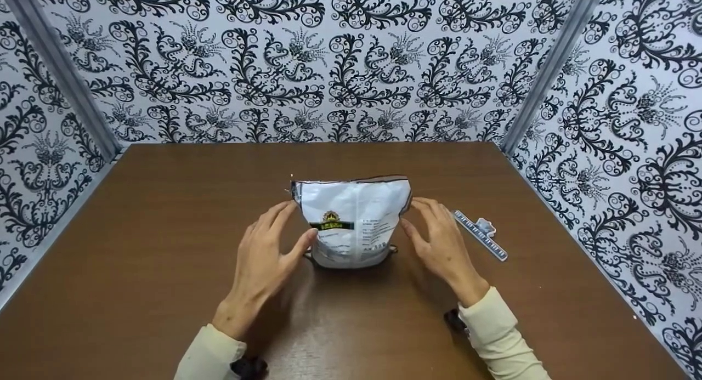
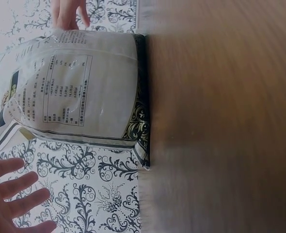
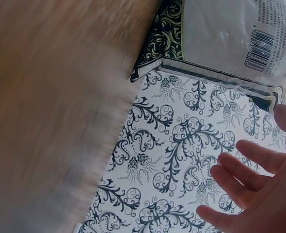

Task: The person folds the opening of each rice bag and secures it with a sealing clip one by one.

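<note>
our left hand (image 1: 263, 254) was spread, fingers straight, its thumb tip touching the bag (image 1: 354, 221) low on the near face, fingers beside the bag's left edge; we could not tell whether they pressed it. our right hand (image 1: 441, 243) was spread the same way on the far side of the bag, thumb at its right edge, fingers relaxed and closed round nothing. in the left wrist view the fingers (image 2: 14, 194) lay fanned and apart from the bag (image 2: 75, 87), and in the right wrist view the fingers (image 3: 245, 179) hung likewise clear of it.

the bag stood upright between our two hands, in the middle of the table (image 1: 137, 248), its top edge looking cut or open, though we could not see inside. we judged the work to be at an early point: the bag was set up and steadied on its base, neither hand had a real hold on it, and nothing had been taken from it or put on it.

just beyond our right hand, out past the fingertips, lay a clip (image 1: 481, 234), flat on the table and untouched.

counted: two hands, one bag, one clip, one table, patterned walls (image 1: 329, 62) on three sides.
</note>
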Motion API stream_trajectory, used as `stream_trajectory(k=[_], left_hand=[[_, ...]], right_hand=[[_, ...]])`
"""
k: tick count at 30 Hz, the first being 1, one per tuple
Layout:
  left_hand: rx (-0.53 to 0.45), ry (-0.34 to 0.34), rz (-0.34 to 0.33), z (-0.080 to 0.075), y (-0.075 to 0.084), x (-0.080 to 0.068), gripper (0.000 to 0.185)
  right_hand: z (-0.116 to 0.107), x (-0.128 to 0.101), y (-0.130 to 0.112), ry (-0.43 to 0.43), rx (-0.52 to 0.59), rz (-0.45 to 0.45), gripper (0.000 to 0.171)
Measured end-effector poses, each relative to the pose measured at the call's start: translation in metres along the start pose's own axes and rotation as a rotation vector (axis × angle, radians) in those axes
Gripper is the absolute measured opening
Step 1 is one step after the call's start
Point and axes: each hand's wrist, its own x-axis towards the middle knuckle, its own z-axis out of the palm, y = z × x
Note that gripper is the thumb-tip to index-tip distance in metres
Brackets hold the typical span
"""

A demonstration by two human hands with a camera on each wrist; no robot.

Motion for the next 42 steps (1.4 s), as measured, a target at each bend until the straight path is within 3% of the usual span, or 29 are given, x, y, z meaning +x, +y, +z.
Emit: stream_trajectory(k=[9, 17, 33, 42], left_hand=[[-0.034, 0.014, -0.01, 0.0, 0.001, 0.001, 0.06], [-0.096, 0.021, -0.038, -0.002, 0.003, 0.002, 0.058], [-0.173, 0.1, 0.014, -0.001, 0.009, 0.006, 0.045], [-0.206, 0.101, -0.003, -0.005, 0.015, 0.014, 0.049]], right_hand=[[-0.004, 0.001, -0.008, 0.038, 0.048, -0.018, 0.041], [-0.004, 0.001, -0.011, 0.153, 0.081, -0.134, 0.029], [0.002, 0.005, -0.013, 0.278, 0.152, -0.262, 0.011], [0.001, 0.007, -0.016, 0.285, 0.243, -0.227, 0.007]])
